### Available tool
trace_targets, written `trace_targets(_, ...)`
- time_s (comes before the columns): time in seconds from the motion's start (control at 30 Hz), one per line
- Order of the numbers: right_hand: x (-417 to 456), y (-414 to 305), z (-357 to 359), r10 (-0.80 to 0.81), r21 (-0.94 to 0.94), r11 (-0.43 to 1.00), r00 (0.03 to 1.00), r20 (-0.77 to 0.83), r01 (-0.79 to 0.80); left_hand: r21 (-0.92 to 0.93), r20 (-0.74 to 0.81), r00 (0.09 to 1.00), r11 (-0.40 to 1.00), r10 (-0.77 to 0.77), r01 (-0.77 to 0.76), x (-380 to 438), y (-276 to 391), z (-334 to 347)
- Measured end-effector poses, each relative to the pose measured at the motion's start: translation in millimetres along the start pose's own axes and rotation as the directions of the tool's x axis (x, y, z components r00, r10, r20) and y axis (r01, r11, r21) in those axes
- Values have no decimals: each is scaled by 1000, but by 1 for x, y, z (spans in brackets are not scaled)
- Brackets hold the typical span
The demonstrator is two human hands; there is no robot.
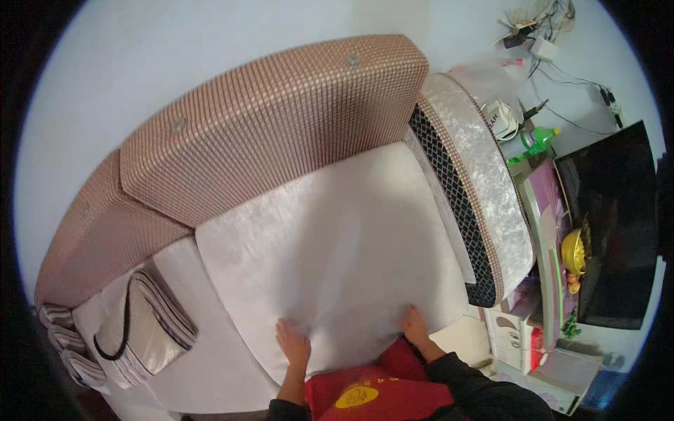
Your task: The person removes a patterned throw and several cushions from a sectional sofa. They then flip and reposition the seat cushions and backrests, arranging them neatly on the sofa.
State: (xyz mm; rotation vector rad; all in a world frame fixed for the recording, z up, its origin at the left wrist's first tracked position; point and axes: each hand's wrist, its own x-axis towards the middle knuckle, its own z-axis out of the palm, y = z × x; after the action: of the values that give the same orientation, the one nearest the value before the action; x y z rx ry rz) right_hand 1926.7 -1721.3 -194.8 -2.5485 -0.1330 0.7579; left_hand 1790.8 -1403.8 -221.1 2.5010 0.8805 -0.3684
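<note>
Before me lies a pale sofa seat cushion (337, 247) with a soft sheen. My left hand (293, 342) rests flat on its near part, fingers apart, holding nothing. Further right, near the cushion's front edge, my right hand (415, 325) touches the same surface, its fingers partly bent. Whether it pinches the fabric I cannot tell. A red apron (416, 392) with a yellow print covers my front, just below the hands. Behind the cushion stands a brown checked backrest (295, 116).
Left on the sofa sits a striped, folded cushion (152, 337) with dark trim. The sofa's armrest (474, 184) curves along the right. Beyond it are a green bottle (539, 139), a television (616, 226), a golden bowl (574, 252) and wall cables (571, 79).
</note>
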Motion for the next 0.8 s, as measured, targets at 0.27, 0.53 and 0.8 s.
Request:
trace_targets(0.27, -16, 78, 29, 43, 19, 999, 998, 41, -43, -71, -29, 997, 995, 73, -75, -35, -18, 11)
trace_targets(0.53, -33, 15, 25, -28, 181, 983, 982, 189, -7, 89, 271, 945, 982, -183, 164, -102, 6, 13)
trace_targets(0.8, -51, -46, 81, -186, 5, 979, 889, 418, 203, -383, 397, 918, 912, 18, 148, -89, -48, -6)
